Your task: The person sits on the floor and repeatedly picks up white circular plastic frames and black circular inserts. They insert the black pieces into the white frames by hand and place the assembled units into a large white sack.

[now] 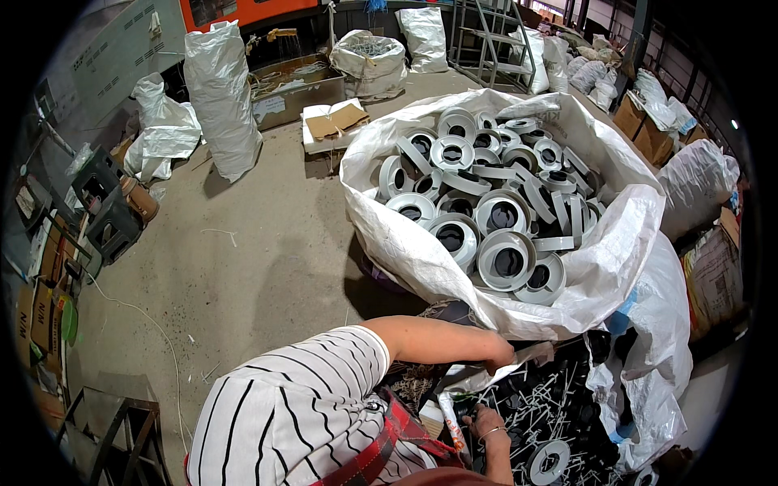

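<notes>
My left hand (499, 354) reaches across to the near side of the big white sack, by a fold of pale plastic (519, 360). Its fingers bend downward and are mostly hidden. Lower down, my right hand (486, 424), with a thin bracelet at the wrist, is at the edge of a heap of black parts (567, 377) strewn with thin white sticks (535, 413). The right fingers are curled in; what they hold is too small and dark to name. A loose grey ring (549, 462) lies on this heap. Beside the right hand stands a white and orange packet (451, 421).
Ahead, the open white sack (389, 251) is full of grey flanged rings (506, 259) with dark centres. A tall white sack (219, 101), a metal bin (300, 101) and a stepladder (490, 40) stand farther off. Stools (113, 219) are at left; a cord (154, 324) crosses the floor.
</notes>
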Demonstrator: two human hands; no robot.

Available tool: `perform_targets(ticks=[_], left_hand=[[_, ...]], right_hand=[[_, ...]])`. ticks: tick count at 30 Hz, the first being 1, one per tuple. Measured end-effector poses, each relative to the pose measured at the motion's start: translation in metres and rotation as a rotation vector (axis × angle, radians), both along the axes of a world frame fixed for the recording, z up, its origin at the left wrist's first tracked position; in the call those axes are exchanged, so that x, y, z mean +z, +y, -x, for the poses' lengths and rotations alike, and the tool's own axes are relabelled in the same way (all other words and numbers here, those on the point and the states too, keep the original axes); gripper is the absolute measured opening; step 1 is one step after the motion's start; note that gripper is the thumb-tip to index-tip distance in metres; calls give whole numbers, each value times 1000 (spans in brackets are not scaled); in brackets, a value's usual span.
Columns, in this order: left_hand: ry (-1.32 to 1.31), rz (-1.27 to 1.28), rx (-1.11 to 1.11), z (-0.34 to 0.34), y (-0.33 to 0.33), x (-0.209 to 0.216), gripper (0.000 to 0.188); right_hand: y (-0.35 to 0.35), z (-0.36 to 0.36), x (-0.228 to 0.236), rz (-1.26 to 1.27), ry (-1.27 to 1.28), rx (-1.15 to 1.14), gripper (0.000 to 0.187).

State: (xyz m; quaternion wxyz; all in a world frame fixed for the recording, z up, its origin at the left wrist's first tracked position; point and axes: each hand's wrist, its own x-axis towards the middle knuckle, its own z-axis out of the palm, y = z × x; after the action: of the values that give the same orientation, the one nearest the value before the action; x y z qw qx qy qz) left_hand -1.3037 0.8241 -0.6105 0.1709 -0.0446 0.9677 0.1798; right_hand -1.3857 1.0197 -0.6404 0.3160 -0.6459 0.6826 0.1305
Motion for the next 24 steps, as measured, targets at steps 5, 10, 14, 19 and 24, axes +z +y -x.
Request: perform_targets(ticks=[5, 10, 14, 19, 24], left_hand=[[-14, 23, 19, 1, 1, -4, 39], [-21, 19, 32, 0, 3, 5, 39], [-41, 14, 24, 1, 1, -2, 38], [-46, 25, 8, 4, -1, -6, 37], [-6, 37, 1, 2, 0, -3, 37]], right_hand=[[0, 1, -5, 13, 1, 20, 45], [1, 3, -7, 3, 7, 15, 45], [0, 1, -7, -1, 18, 25, 45], [0, 1, -8, -7, 29, 18, 46], [-1, 0, -4, -27, 26, 2, 47]])
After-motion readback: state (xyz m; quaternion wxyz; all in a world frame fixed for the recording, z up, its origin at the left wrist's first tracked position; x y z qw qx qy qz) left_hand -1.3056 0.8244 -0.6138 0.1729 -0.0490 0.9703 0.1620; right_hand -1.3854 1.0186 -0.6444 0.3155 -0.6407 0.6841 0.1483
